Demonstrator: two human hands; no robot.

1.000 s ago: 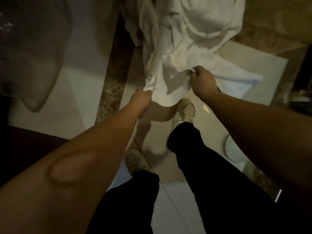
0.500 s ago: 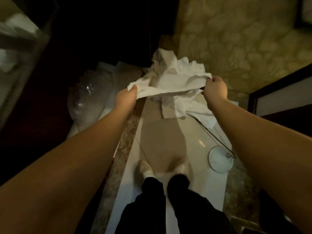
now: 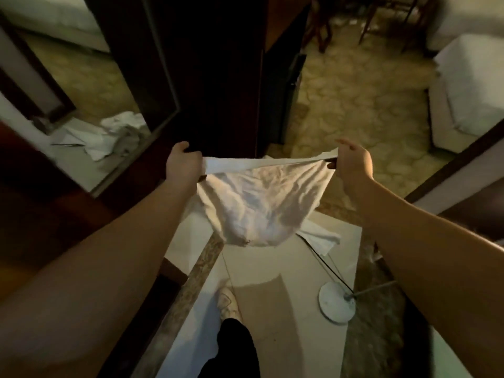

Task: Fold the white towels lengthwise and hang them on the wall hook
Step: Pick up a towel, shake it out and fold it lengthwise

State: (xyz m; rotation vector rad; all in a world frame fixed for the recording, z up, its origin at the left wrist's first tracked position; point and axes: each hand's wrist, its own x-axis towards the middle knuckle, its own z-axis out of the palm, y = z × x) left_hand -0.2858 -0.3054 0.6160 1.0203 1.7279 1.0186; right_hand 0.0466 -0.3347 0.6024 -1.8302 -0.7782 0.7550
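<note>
Holding a white towel stretched at chest height, left hand gripping one top corner, right hand pinching the other, cloth sagging above the tiled floor.
</note>
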